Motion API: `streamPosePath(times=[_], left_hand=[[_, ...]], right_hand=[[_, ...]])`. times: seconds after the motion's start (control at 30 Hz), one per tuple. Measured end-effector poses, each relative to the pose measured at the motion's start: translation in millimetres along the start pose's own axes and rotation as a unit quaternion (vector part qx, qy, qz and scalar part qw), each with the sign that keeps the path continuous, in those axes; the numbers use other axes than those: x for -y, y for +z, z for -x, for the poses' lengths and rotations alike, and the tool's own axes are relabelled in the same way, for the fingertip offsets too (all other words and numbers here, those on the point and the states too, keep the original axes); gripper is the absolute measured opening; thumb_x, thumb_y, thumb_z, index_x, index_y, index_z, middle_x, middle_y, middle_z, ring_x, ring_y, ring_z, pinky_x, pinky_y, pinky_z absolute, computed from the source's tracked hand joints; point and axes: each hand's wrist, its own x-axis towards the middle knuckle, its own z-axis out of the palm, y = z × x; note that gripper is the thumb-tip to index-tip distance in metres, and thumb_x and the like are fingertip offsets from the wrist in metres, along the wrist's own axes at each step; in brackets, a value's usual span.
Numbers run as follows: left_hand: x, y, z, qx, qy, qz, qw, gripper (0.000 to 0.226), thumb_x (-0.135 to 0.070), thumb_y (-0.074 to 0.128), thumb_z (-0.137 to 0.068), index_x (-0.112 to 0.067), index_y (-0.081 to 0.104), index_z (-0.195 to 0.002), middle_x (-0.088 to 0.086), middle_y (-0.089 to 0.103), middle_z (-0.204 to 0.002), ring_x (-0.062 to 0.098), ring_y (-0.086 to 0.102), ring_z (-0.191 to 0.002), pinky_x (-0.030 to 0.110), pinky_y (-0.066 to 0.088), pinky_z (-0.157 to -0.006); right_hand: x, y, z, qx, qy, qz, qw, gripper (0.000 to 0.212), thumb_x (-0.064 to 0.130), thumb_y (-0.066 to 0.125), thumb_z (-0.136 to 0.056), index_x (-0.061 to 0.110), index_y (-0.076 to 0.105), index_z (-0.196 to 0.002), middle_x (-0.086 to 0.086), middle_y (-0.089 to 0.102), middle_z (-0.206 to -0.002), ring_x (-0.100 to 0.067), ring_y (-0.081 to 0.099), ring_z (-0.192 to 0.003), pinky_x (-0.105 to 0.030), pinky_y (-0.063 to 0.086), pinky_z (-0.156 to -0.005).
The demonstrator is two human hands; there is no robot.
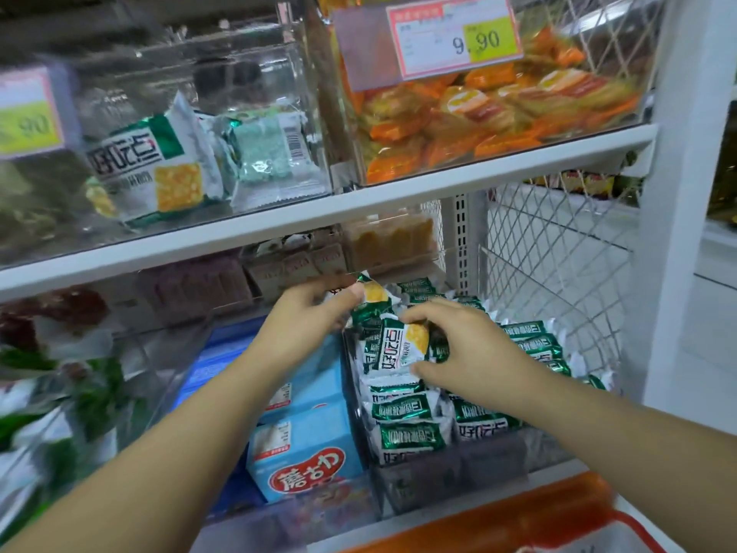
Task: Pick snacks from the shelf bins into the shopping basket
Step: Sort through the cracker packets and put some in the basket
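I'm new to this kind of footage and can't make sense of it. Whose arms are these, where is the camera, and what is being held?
There is no machine here: a person wears a wide-angle camera on the head, so you look down along their bare arms at shop shelves. The left hand grips one green-and-white packet; the right hand pinches a second packet nearer the camera. Both are over a lower bin full of the same snacks. Blue boxes sit in the bin beside it. The orange rim at the bottom is probably the shopping basket.
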Motion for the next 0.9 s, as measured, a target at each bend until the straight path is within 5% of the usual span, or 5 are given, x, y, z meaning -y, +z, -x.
streamPosePath(times=[0.2, 0.33, 0.6, 0.77, 0.9], left_hand=[[-13, 14, 1, -0.035, -0.035, 0.063, 0.997, 0.029, -0.018, 0.074, -0.074, -0.028, 0.060, -0.098, -0.001, 0.066, -0.092, 0.030, 0.067, -0.088, 0.048, 0.055, -0.087], [-29, 38, 13, 0.094, -0.113, 0.149, 0.978, 0.029, 0.002, 0.058, -0.088, -0.017, 0.066, -0.109, 0.006, 0.071, -0.100, 0.016, 0.064, -0.083, 0.029, 0.058, -0.074], [-55, 68, 23, 0.247, -0.120, 0.168, 0.947, 0.045, -0.040, 0.073, -0.071, -0.012, 0.067, -0.106, 0.005, 0.072, -0.092, 0.014, 0.065, -0.075, 0.025, 0.053, -0.065], [-62, 81, 8, 0.176, -0.075, 0.083, 0.978, 0.041, -0.038, 0.078, -0.068, -0.021, 0.068, -0.104, 0.002, 0.074, -0.093, 0.017, 0.059, -0.071, 0.033, 0.041, -0.073], [-71, 91, -24, 0.053, -0.020, -0.021, 0.998, 0.022, -0.038, 0.068, -0.084, -0.020, 0.063, -0.097, 0.000, 0.070, -0.099, 0.014, 0.064, -0.081, 0.028, 0.045, -0.072]], right_hand=[[-7, -21, 27, -0.098, 0.028, -0.069, 0.992, 0.044, 0.024, 0.076, -0.077, 0.036, 0.056, -0.115, 0.024, 0.054, -0.110, 0.009, 0.051, -0.098, -0.002, 0.039, -0.083], [-8, -35, 41, -0.167, 0.026, -0.134, 0.977, 0.044, 0.016, 0.078, -0.075, 0.042, 0.054, -0.101, 0.024, 0.060, -0.103, 0.015, 0.051, -0.097, 0.000, 0.041, -0.074], [-20, -46, 59, -0.178, 0.008, -0.097, 0.979, 0.045, 0.021, 0.079, -0.072, 0.031, 0.061, -0.112, 0.021, 0.057, -0.106, 0.006, 0.052, -0.102, -0.006, 0.040, -0.087], [-33, -68, 71, -0.170, 0.042, -0.117, 0.978, 0.052, 0.039, 0.077, -0.071, 0.044, 0.052, -0.116, 0.032, 0.052, -0.114, 0.015, 0.047, -0.108, 0.002, 0.032, -0.089], [-59, -79, 87, -0.150, 0.127, -0.099, 0.975, 0.057, 0.034, 0.068, -0.083, 0.030, 0.047, -0.135, 0.014, 0.048, -0.134, 0.003, 0.042, -0.116, -0.016, 0.031, -0.099]])
